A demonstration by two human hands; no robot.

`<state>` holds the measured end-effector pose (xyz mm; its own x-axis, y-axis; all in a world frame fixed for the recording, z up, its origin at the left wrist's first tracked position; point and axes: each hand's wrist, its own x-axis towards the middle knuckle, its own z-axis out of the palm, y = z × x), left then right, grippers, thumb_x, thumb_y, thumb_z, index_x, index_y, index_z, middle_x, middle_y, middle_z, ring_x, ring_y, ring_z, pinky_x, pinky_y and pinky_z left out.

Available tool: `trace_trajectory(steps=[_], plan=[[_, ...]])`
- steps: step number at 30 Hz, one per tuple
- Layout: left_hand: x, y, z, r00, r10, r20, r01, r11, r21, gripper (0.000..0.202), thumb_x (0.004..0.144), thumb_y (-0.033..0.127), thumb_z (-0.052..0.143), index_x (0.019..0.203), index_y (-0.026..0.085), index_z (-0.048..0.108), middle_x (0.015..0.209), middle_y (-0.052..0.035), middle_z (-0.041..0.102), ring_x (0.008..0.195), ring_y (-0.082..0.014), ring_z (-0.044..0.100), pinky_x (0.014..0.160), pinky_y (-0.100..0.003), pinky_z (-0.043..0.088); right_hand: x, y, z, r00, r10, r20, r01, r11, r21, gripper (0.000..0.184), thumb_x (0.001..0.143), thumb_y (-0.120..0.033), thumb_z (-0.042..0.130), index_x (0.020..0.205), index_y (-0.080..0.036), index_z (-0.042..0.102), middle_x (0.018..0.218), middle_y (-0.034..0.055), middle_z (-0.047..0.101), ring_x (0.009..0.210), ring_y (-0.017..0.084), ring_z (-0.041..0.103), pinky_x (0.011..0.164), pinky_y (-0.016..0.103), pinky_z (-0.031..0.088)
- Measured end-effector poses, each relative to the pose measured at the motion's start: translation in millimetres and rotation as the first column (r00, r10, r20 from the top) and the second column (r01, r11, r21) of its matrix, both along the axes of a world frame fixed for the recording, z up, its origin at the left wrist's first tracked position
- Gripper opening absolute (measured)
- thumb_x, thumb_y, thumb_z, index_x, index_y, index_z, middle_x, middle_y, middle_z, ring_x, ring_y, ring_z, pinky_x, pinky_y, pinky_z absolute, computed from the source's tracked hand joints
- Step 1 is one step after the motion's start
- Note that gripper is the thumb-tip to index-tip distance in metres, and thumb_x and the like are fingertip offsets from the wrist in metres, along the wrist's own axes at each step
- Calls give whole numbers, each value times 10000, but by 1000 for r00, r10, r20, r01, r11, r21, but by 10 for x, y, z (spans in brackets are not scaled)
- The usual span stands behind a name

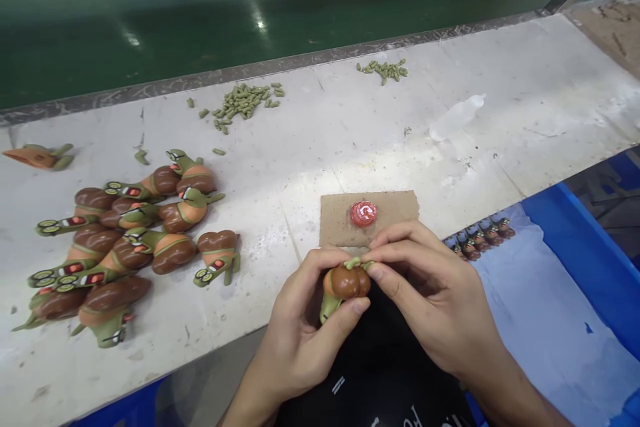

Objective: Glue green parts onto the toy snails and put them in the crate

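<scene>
My left hand (300, 327) is closed around a brown, orange and green snail-like toy figure (344, 285), held just off the near edge of the white table (500, 127). My right hand (425, 287) pinches a small green piece (353, 262) against the top of that figure. Just beyond my fingers lies a cardboard square (340, 217) carrying a red blob (363, 213).
A pile of several similar toy figures (120, 240) lies at the left of the table. Two heaps of small green parts (245, 101) (384, 69) sit near the far edge, beside a green conveyor belt (250, 7). A blue bin (575, 260) holds a row of figures (480, 237).
</scene>
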<state>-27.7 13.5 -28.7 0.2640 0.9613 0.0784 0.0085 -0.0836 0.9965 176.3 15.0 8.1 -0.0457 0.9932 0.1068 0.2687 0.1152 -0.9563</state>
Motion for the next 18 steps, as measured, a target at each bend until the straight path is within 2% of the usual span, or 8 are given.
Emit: trace_trajectory(steps=[2,4,6,8,11,14,16,18], plan=[[-2,7,51,1000,-19,-16,19,1000,0,327,1040,163,830,1277,372,748,1091,62,797,936,-115,762,895,-152,627,16,-53,2,1000,11,14,-11,1000,9,234,1111,-194,792,1187,-378,916,1131,-4,775,1068,159,798,965,264,697],[4,-13,137,998,-41,-37,40,998,-39,299,1054,205,826,1274,395,756,1079,69,807,933,-120,779,877,-148,635,58,-138,16,999,12,32,-13,1000,19,289,1120,-184,771,1293,-385,885,1210,5,776,1137,169,799,1006,271,696],[17,-77,221,995,-63,-74,53,991,-119,255,1084,278,814,1286,424,760,1074,73,826,951,-134,810,868,-151,648,139,-244,46,998,-11,66,8,999,34,452,1111,-154,744,1503,-376,786,1391,35,738,1239,185,782,1063,283,691],[40,-176,252,991,-70,-118,42,975,-218,208,1097,363,812,1292,421,769,1088,61,851,984,-163,840,872,-174,667,255,-348,84,985,-12,174,-6,995,99,626,1078,-106,728,1650,-352,666,1568,66,650,1374,209,728,1179,315,650],[126,-322,152,984,-87,-155,30,942,-336,263,1044,461,854,1278,349,810,1178,-6,888,1115,-260,869,908,-258,715,423,-469,109,899,139,416,-234,954,186,650,1044,-51,705,1640,-305,654,1628,71,639,1553,236,595,1383,383,482],[309,-410,-27,977,-164,-134,100,915,-390,298,1011,472,847,1248,290,841,1239,-62,900,1215,-328,866,968,-340,742,494,-561,56,795,304,525,-418,902,111,532,1076,-80,679,1589,-220,675,1566,92,720,1539,261,591,1451,446,374],[447,-445,-114,970,-225,-88,169,891,-422,253,1053,451,767,1226,280,838,1201,-60,903,1132,-296,875,958,-334,735,497,-617,0,774,324,543,-415,908,51,440,1106,-95,655,1535,-184,695,1463,107,772,1398,261,675,1429,484,401],[542,-478,-166,966,-249,-71,193,876,-442,271,1068,449,731,1266,288,824,1196,-49,899,1052,-262,867,936,-319,720,530,-667,-56,798,298,523,-362,932,22,338,1125,-93,622,1434,-176,733,1321,105,802,1235,244,730,1335,490,509]])
